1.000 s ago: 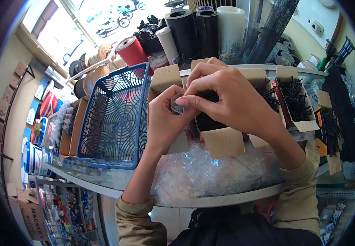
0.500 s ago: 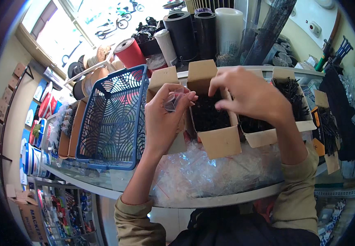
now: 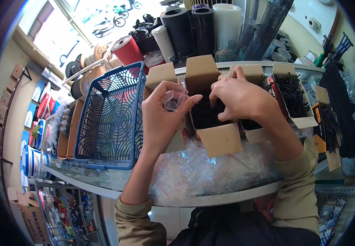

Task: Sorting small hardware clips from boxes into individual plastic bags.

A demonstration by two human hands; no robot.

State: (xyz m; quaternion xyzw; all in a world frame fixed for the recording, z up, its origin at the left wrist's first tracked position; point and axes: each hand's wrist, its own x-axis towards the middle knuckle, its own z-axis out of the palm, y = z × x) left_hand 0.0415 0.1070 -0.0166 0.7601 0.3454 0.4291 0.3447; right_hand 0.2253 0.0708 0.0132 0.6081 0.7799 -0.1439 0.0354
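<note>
The left hand (image 3: 159,119) pinches a small clear plastic bag (image 3: 173,99) between thumb and fingertips, holding it just above the open cardboard box (image 3: 210,127) of dark screws at the middle of the worktop (image 3: 104,176). The right hand (image 3: 239,98) reaches into that box, fingers curled together among the screws; whether its grip holds any I cannot tell. A blue plastic basket (image 3: 108,119) stands to the left, more brown open boxes (image 3: 296,102) sit to the right, and a heap of clear bags (image 3: 210,172) lies at the near edge.

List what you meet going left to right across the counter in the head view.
Blue plastic basket → left hand holding a small clear bag → right hand in an open cardboard box → box of dark screws.
</note>
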